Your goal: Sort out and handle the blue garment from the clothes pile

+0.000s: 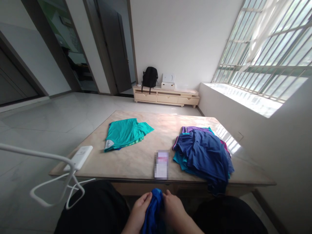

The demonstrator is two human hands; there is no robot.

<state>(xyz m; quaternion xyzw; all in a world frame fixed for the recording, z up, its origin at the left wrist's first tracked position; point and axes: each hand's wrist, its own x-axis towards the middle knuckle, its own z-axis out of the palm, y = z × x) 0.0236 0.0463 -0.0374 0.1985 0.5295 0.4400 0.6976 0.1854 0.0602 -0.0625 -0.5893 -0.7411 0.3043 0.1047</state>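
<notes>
A bunched blue cloth (pixel 154 211) hangs between my hands, below the near edge of the table. My left hand (pixel 140 208) is closed on its left side, thumb on top. On the other side my right hand (pixel 172 206) has its fingers closed on the same cloth, slightly blurred. A green garment (pixel 124 132) lies folded at the table's left. At the right, a pile of clothes with a dark blue garment (pixel 207 149) on top overhangs the near edge. A pixelated phone-like object (pixel 162 165) lies near the front edge between them.
On the table (pixel 161 130), a white box-shaped device (pixel 81 156) sits at the left. A white cable or tube (pixel 48 152) curves in front of it. My knees flank my hands. A black backpack (pixel 150 77) rests on a low cabinet (pixel 168 97) by the far wall.
</notes>
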